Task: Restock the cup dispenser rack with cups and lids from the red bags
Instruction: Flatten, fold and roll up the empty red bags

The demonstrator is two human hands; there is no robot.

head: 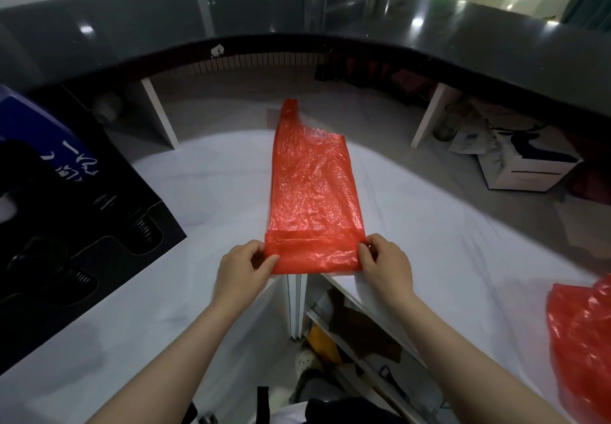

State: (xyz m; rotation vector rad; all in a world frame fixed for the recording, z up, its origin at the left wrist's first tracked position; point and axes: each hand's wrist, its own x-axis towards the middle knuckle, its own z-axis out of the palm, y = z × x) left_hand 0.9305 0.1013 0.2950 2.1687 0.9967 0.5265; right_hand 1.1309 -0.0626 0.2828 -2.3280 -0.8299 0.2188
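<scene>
Hands meet at the near end of a flattened, crinkled red translucent plastic bag (312, 192) laid lengthwise on a white marble-patterned counter (446, 241): the left hand (243, 266) pinches the bag's near left corner between thumb and curled fingers, while the right hand (385, 265) pinches the near right corner the same way, both bare forearms reaching in from the bottom of the frame. The bag's near edge is folded over into a darker doubled band and overhangs a notch in the counter edge, below which open shelving holds dim, indistinct items. A second crumpled red plastic bag (582, 341) sits on the counter at the right edge, well apart from the first. To the left stands a black cup dispenser rack with round openings and coiled springs (82, 225), its top bearing a blue panel with white script. The flat bag's twisted handle end points away toward the far side, where a raised curved ledge of dark polished stone (297, 20) rims the counter. A white cardboard box with dark blue print (525, 155) rests under that ledge at the right.
</scene>
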